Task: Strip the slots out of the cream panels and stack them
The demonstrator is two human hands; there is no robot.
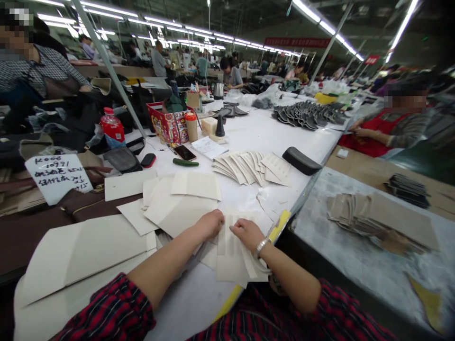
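Note:
Low in the middle of the head view, a cream sheet panel (229,258) with pale strips across it lies at the table's near edge. My left hand (212,223) is closed, its fingertips pinching the panel's upper left edge. Curled over the upper part of the same panel is my right hand (250,234), thumb and fingers pressed together; a silver band circles that wrist. More cream pieces lie beneath and beside the right hand. To the left are a pile of cream panels (177,208) and a stack of larger curved cream panels (81,255).
Beyond my hands lies a fanned row of cream panels (241,166), near a black case (301,161), a cucumber (185,162) and a phone (184,152). A red box (167,125) stands farther back. On the right, grey-beige panels (384,220) lie on another table; a person in a red apron sits beyond.

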